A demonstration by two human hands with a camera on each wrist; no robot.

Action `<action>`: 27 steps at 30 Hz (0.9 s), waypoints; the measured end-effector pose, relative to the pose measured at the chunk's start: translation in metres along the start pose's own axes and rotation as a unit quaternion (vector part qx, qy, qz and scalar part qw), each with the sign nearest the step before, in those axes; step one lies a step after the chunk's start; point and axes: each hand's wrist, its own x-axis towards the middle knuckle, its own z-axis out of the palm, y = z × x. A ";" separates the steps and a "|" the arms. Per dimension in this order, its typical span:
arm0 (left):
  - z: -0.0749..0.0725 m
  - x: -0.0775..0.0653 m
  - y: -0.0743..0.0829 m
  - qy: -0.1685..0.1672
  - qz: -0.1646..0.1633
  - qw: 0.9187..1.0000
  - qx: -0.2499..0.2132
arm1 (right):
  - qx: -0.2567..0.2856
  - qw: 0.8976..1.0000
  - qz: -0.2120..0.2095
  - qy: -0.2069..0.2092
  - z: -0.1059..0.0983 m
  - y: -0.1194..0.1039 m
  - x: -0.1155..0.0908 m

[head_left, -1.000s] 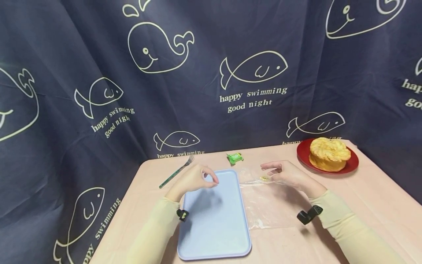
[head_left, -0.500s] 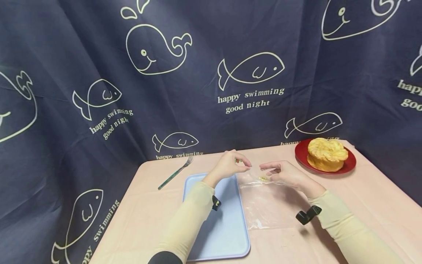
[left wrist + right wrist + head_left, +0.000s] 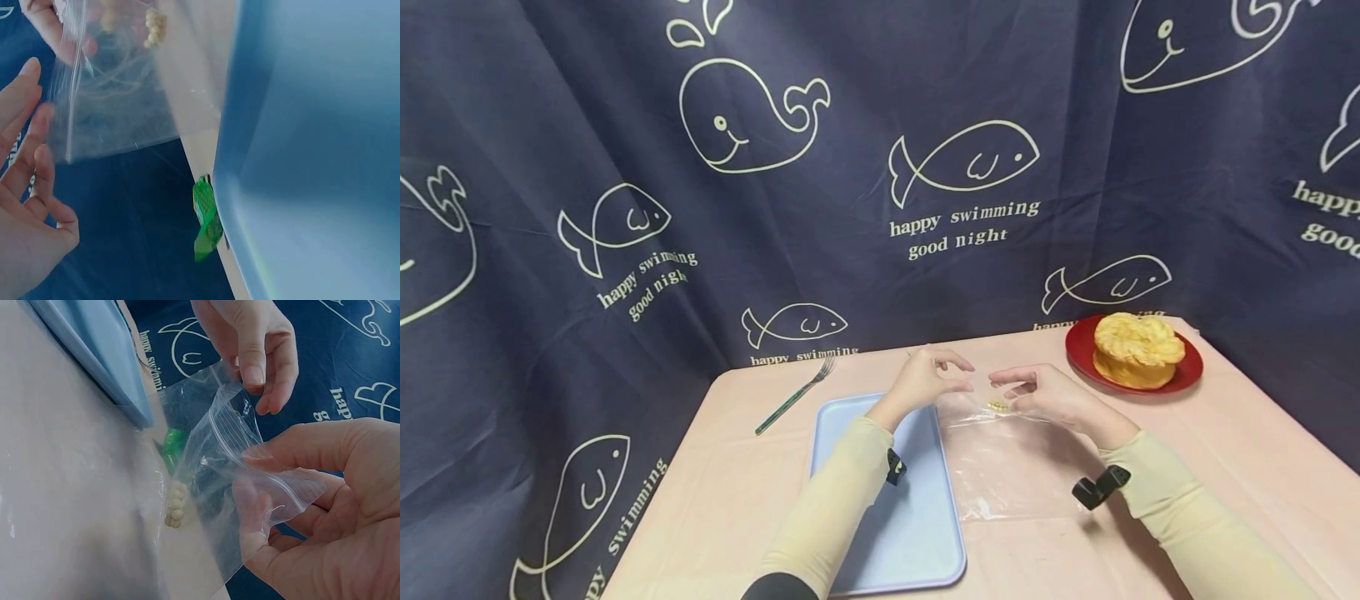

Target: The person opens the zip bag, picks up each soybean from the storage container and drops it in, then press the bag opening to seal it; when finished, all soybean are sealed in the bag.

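Note:
My right hand [image 3: 1060,400] pinches the top edge of a clear zip-lock bag [image 3: 1015,475] between thumb and fingers. In the right wrist view, the thumb lies over the bag's zip strip [image 3: 225,440]. A short row of pale yellow beads [image 3: 175,505] shows through the plastic; I cannot tell if it is inside the bag. My left hand [image 3: 921,379] hovers by the bag's other top corner, thumb and fingers apart. In the left wrist view, its fingertips [image 3: 40,115] are beside the zip edge with nothing gripped. A green wrapped packet [image 3: 206,215] lies beyond the tray, hidden in the head view.
A blue tray [image 3: 917,533] lies under my left forearm. To its left is a fork [image 3: 793,398] with a dark green handle. A red plate [image 3: 1191,367] bearing a round golden bread [image 3: 1138,352] stands at the back right. A dark blue curtain [image 3: 820,225] hangs behind the table.
My left hand has moved right from over the tray to the bag's top corner. Its thumb and fingers have since spread a little. The right hand stays on the bag.

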 end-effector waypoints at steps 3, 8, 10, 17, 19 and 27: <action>-0.005 -0.004 -0.005 -0.008 -0.002 1.000 -0.006 | -0.004 1.000 -0.015 -0.011 -0.002 -0.002 -0.001; -0.009 -0.013 -0.007 -0.040 -0.035 0.999 0.010 | 0.006 0.999 -0.025 -0.025 -0.007 -0.004 -0.002; -0.008 -0.016 -0.006 -0.040 -0.046 0.998 -0.001 | 0.003 0.999 -0.032 -0.030 -0.009 -0.005 -0.002; -0.008 -0.021 0.001 -0.007 -0.039 0.997 -0.065 | -0.039 0.994 -0.092 -0.035 -0.013 -0.016 -0.004; -0.009 -0.023 0.002 0.000 -0.035 0.995 -0.088 | -0.022 0.994 -0.103 -0.021 -0.015 -0.018 -0.005; -0.016 -0.027 0.005 0.019 -0.050 0.985 -0.162 | 0.024 0.993 -0.108 0.035 -0.025 -0.018 -0.013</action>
